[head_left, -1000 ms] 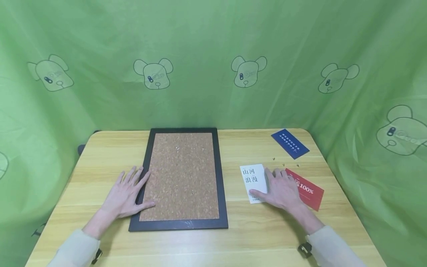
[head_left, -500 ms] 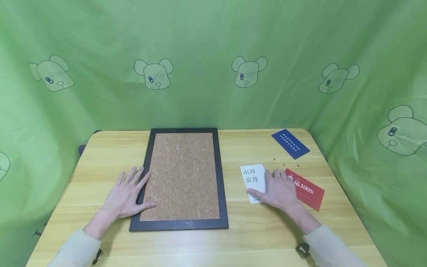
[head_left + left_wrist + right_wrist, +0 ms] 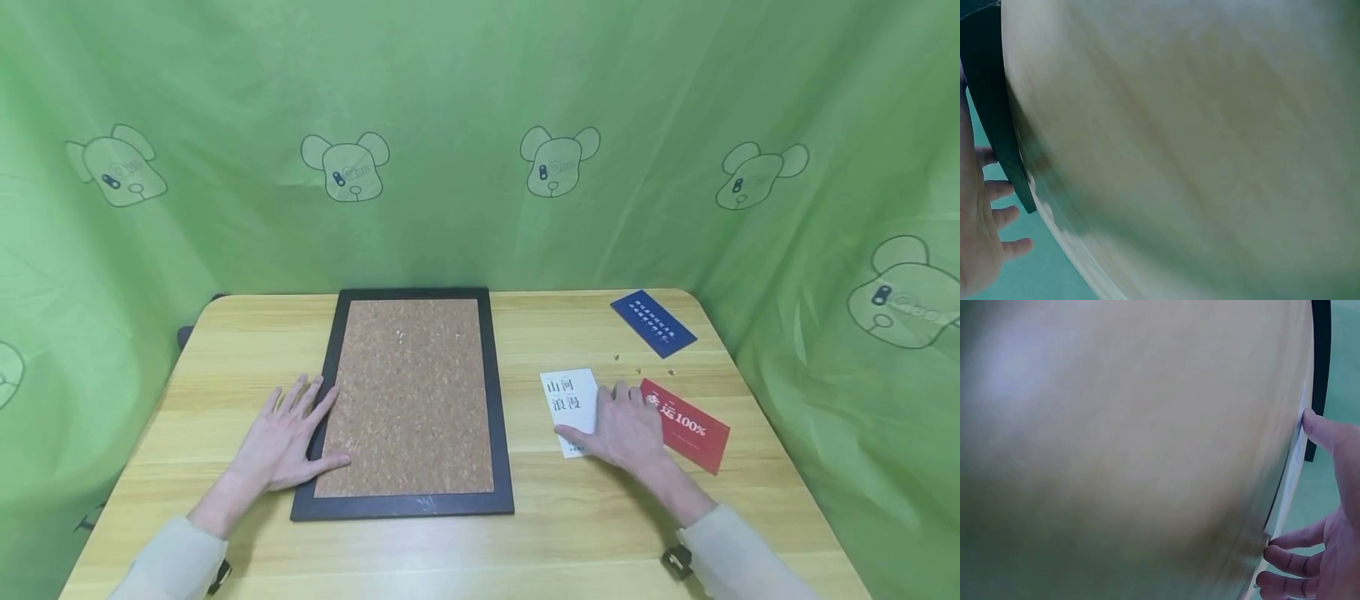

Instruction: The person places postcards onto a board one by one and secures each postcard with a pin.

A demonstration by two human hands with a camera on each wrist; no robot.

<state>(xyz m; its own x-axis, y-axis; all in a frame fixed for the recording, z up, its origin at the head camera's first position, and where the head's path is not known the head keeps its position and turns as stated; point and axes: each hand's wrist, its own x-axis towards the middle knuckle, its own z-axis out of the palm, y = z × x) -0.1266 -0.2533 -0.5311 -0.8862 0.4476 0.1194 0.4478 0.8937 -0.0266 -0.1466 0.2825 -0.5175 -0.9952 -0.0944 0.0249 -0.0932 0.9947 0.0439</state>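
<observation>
My left hand [image 3: 279, 442] rests with spread fingers on the left side of a black-framed cork board [image 3: 420, 400], its thumb on the cork. In the left wrist view, the fingers [image 3: 1004, 215] extend beside the dark frame edge [image 3: 991, 106]. My right hand [image 3: 628, 429] spans a white card [image 3: 573, 400] with dark printed characters, which lies on the table. Its thumb is at the card's left edge and its fingers are at the right edge, pinching it across. The right wrist view has the thumb [image 3: 1322, 428] against the card [image 3: 1284, 494], seen edge-on.
A red card [image 3: 693, 429] lies right of my right hand. Beyond it are a blue card [image 3: 654, 323] and several small brass-coloured pieces [image 3: 638, 371]. Two small pale marks show near the cork's top. A green curtain [image 3: 465, 225] surrounds the wooden table [image 3: 420, 554].
My right hand has shifted slightly left, its thumb moving to the white card's left edge. More of the red card shows. The left hand and the cork board stay put.
</observation>
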